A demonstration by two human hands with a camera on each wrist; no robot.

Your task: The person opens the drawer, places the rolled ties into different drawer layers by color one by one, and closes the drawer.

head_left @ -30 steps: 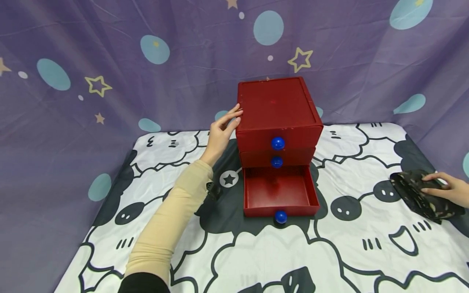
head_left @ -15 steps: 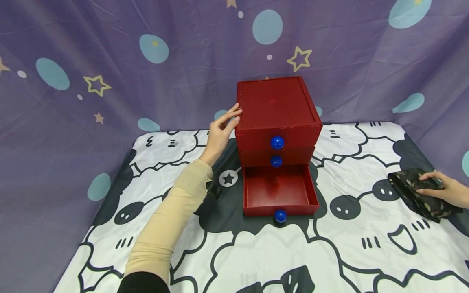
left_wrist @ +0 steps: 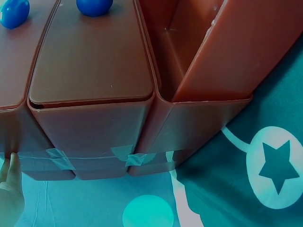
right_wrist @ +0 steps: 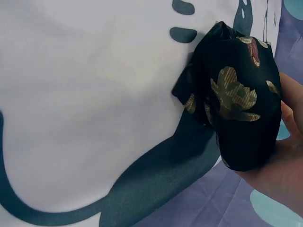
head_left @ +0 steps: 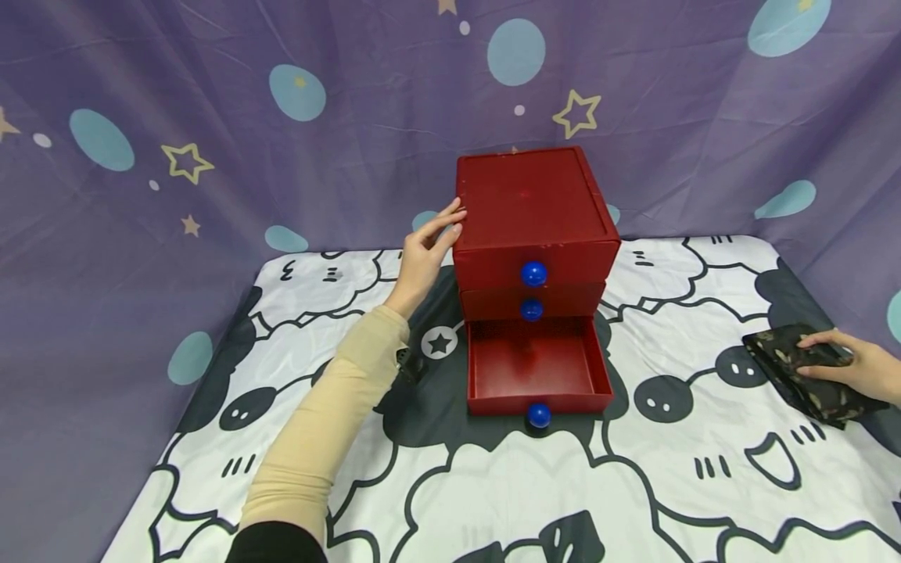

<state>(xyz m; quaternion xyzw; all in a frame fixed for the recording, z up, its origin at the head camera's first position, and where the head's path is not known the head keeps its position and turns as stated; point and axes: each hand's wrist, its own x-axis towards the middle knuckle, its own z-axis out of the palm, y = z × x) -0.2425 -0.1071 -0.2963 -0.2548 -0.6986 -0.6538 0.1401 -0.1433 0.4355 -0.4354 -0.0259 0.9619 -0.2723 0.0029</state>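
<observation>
A red plastic drawer cabinet [head_left: 528,195] stands in the middle of the head view, with a round blue knob on each drawer. Its bottom drawer [head_left: 538,405] is pulled out and nothing lies in it; the two upper drawers are pushed in. My left hand [head_left: 421,258] rests its extended fingers against the cabinet's upper left side. At the far right, my right hand [head_left: 862,367] grips a folded dark cloth [head_left: 820,397] between thumb and fingers. Gold and reddish flower patterns show on this cloth in the right wrist view, where the hand is partly hidden behind it.
A white cover with dark cartoon sheep [head_left: 521,485] lies over the table. Behind and at both sides hangs a purple curtain [head_left: 380,156] with stars and blue ovals. Clear tape [left_wrist: 61,158] runs along the cabinet's side.
My right hand has shifted slightly to the left with the dark cloth. The left hand and the cabinet stay where they were.
</observation>
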